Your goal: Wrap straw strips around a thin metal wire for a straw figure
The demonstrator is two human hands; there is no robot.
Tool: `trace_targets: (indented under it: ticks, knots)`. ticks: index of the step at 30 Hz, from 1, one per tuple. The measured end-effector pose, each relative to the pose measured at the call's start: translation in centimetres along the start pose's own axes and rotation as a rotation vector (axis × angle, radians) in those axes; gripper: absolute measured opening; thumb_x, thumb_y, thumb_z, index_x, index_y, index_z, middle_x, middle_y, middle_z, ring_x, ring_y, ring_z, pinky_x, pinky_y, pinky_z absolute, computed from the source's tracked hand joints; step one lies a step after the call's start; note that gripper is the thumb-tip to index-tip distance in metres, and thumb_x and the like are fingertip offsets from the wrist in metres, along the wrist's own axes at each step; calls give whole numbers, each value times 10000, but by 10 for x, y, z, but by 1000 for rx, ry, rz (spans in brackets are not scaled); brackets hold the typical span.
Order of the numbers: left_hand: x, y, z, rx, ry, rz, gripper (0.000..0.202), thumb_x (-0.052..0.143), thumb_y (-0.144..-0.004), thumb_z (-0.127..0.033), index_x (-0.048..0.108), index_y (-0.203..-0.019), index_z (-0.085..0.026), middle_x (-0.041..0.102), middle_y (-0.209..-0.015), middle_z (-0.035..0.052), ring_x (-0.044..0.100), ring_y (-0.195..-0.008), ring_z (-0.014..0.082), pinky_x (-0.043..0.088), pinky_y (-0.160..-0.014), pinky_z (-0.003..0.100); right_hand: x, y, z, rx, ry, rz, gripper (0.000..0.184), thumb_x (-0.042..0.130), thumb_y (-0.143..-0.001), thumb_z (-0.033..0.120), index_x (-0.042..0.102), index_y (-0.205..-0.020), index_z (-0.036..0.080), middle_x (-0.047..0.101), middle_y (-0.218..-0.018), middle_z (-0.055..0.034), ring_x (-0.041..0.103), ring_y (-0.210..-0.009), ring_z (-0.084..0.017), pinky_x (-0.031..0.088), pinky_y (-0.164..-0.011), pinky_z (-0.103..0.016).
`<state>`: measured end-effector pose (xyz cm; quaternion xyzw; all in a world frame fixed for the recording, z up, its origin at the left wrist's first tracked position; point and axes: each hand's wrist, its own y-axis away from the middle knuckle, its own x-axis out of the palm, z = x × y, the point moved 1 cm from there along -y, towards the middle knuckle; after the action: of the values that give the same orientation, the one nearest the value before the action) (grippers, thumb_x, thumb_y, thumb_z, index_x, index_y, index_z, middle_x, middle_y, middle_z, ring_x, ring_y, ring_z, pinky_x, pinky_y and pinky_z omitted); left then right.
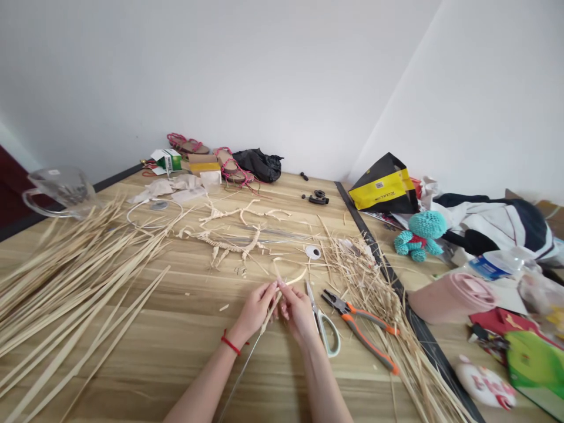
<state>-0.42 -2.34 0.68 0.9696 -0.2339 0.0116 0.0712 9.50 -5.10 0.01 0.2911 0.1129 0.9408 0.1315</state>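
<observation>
My left hand (258, 308) pinches a thin wire (241, 371) whose upper end is wrapped in pale straw. Close against it, my right hand (298, 311) pinches a flat straw strip (298, 277), which loops out beyond the fingertips. The exact contact between strip and wire is hidden by the fingers. From my left hand the bare wire runs down toward the near edge of the view. Scissors (328, 332) with pale handles lie just right of my right hand. Beside them are orange-and-grey pliers (361, 329), jaws pointing away. Straw-wrapped branching figures (229, 239) lie beyond my hands.
Long straw strips (83, 282) spread across the left. Straw scraps (370, 282) pile up on the right along a black table edge strip (396, 288). A glass jug (64, 191) stands far left. Sandals (229, 164) and a black bag (259, 164) sit by the wall.
</observation>
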Motion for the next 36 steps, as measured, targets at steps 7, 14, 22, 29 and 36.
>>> trace_targets:
  ticks: [7,14,22,29,36]
  knots:
    - [11,39,-16,-104,-188,-174,357,363,-824,-520,468,-705,-201,458,-441,-57,456,-303,125,326,-304,217,9,27,-10,-69,-53,8,383,667,-714,436,447,-540,176,401,-298,91,349,-226,-54,188,-248,-155]
    - [16,50,-3,-29,-200,-280,357,358,-832,-517,455,-694,-202,422,-439,-65,400,-345,100,314,-379,214,7,29,-9,27,-53,101,377,663,-701,480,478,-577,176,409,-295,95,304,-209,-43,232,-253,-159]
    - [17,52,-5,70,-533,-332,285,303,-878,-395,437,-704,-215,547,-600,11,542,-570,177,357,-542,267,0,33,-7,77,20,104,456,624,-728,506,475,-480,154,397,-257,70,262,-177,-18,90,-228,-148]
    - [14,54,-1,34,-673,-301,265,273,-892,-359,382,-689,-229,538,-558,6,519,-503,179,298,-492,257,1,28,-15,202,-62,113,464,679,-663,507,479,-447,148,446,-260,33,337,-187,-37,152,-220,-132]
    - [10,57,-7,23,-720,-272,259,281,-887,-346,339,-660,-234,512,-539,1,494,-489,179,275,-482,258,0,25,-18,173,-130,161,427,695,-674,466,516,-479,130,523,-329,1,451,-258,-59,314,-271,-123]
